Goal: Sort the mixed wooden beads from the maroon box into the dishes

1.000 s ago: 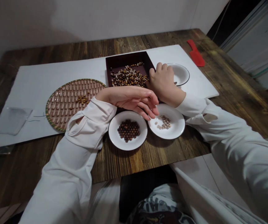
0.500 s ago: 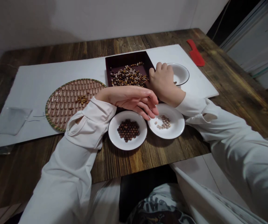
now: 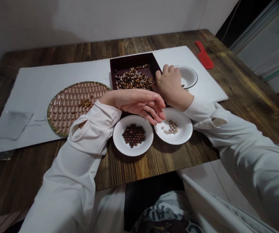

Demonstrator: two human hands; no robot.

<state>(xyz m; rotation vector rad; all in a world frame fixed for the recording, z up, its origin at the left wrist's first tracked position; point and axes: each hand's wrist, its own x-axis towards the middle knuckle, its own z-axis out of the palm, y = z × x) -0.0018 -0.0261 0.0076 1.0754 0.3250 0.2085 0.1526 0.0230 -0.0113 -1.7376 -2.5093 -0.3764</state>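
My left hand [image 3: 139,103] is palm-inward with its fingers loosely bent and apart, above the near bowls; nothing shows in it. Its fingertips hang over the rim of a white bowl [image 3: 186,129] with pale beads [image 3: 172,127]. Left of that stands another white bowl [image 3: 120,144] holding dark brown beads [image 3: 134,135]. My right hand [image 3: 170,84] reaches over the right side of a dark red box [image 3: 123,64], fingers curled downward; their tips, and anything between them, are hidden. Mixed brown, yellow and pale beads [image 3: 135,79] lie in the box.
At left a round woven tray [image 3: 61,108] bears several yellow-brown beads [image 3: 85,103]. A third white bowl [image 3: 188,77] sits behind my right hand. Under them is a white board [image 3: 37,84] on the wooden table [image 3: 100,50]. A red comb [image 3: 204,56] and a clear bag [image 3: 13,125] lie farther out.
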